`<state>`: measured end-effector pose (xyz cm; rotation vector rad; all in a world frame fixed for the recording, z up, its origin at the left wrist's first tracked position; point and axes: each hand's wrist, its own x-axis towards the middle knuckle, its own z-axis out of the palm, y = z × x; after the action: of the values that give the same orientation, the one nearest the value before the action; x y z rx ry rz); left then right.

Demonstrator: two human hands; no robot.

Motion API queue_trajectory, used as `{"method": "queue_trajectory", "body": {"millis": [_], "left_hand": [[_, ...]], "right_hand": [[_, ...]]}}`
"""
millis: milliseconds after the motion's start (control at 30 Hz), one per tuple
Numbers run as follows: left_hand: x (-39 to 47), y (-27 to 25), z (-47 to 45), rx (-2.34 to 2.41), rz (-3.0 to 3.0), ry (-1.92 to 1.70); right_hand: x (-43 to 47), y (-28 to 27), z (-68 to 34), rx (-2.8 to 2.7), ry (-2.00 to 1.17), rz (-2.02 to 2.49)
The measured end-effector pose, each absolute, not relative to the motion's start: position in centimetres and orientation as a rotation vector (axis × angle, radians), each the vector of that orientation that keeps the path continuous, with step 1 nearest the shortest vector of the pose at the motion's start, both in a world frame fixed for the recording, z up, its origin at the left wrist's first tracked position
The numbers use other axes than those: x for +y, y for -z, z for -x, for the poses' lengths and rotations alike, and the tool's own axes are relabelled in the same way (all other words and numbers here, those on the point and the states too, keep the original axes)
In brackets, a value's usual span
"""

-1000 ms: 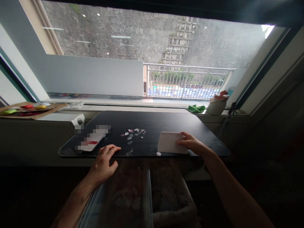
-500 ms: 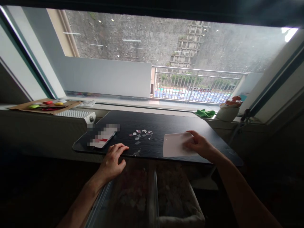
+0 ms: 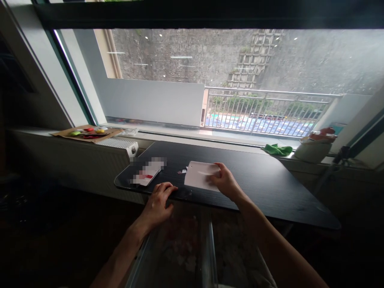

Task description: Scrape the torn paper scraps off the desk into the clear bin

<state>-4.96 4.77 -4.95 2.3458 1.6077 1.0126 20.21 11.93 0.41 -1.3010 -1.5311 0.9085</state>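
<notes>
My right hand (image 3: 227, 183) grips the right edge of a flat white rectangular sheet (image 3: 198, 173), stiff-looking, with a small hole in one corner. The sheet lies low over the black table (image 3: 264, 180) and hides most of a scatter of small scraps (image 3: 182, 172); a few pale and pinkish ones show at its left edge. At the near table edge rests my left hand (image 3: 158, 203), fingers stretched forward and apart from the thumb, holding nothing. Just beyond it lies a flat white item with a red patch (image 3: 151, 176), partly blurred out by pixels.
Below the table edge stand bins (image 3: 186, 248) with light scraps inside. On the sill are a green cloth (image 3: 277, 150), a pale container (image 3: 315, 149) and brown cardboard (image 3: 87, 135) with coloured items. A white radiator (image 3: 132, 149) adjoins the table's left side.
My right hand has slid the white sheet left, over the scraps that lay in the open. My left hand stays at the table edge. The view has turned a little left.
</notes>
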Motion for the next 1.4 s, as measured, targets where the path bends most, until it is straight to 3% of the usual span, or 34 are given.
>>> {"method": "queue_trajectory", "body": {"millis": [167, 500, 800, 1400], "left_hand": [[4.8, 5.1, 5.0, 1.605, -2.336, -1.028], [4.8, 5.0, 4.9, 1.602, -2.366, -1.062], [4.9, 5.2, 4.9, 1.594, -2.406, -1.081], [4.8, 5.1, 5.0, 1.577, -2.411, -1.066]], "right_hand": [[12.0, -0.9, -20.0, -1.582, -0.760, 1.333], [12.4, -1.1, -20.5, -1.447, -0.904, 1.368], [11.0, -1.7, -20.7, -1.387, -1.233, 1.315], [10.1, -1.5, -20.8, -1.434, -1.433, 1.309]]}}
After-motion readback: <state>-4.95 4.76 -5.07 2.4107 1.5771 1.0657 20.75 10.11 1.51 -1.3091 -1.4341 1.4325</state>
